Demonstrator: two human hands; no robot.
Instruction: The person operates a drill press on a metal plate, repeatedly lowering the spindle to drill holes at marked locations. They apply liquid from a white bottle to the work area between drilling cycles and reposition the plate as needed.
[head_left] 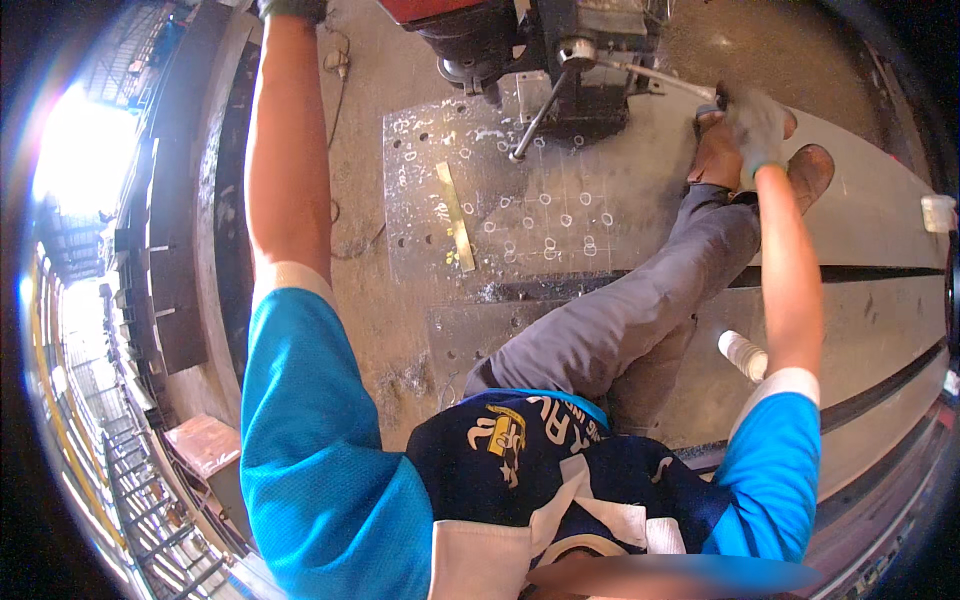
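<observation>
**Two gloved hands stretched to a drilling machine over a marked steel plate**

Two arms in blue sleeves rise from the lower edge, above a dark blue shirt with white trim. Just beyond the right sleeve, a small white bottle point(742, 355) lies on the steel beside the person's grey-trousered leg, which runs out to brown boots point(812, 172).

Farther out, the right hand point(755, 125), in a grey glove, is closed around the end of a pale lever handle point(655, 78) that slants up to the machine. The boots lie just under that hand.

In the middle distance a flat steel plate point(530, 215) carries rows of chalk-circled marks and several drilled holes. A narrow brass-coloured strip point(456, 215) lies on its left part.

At the far edge stands the dark drilling machine point(560, 50), its base on the plate and a thin rod slanting down from it.

The left hand point(292, 8) reaches to the top rim in a dark glove; its fingers are cut off, so their grip cannot be told.
</observation>
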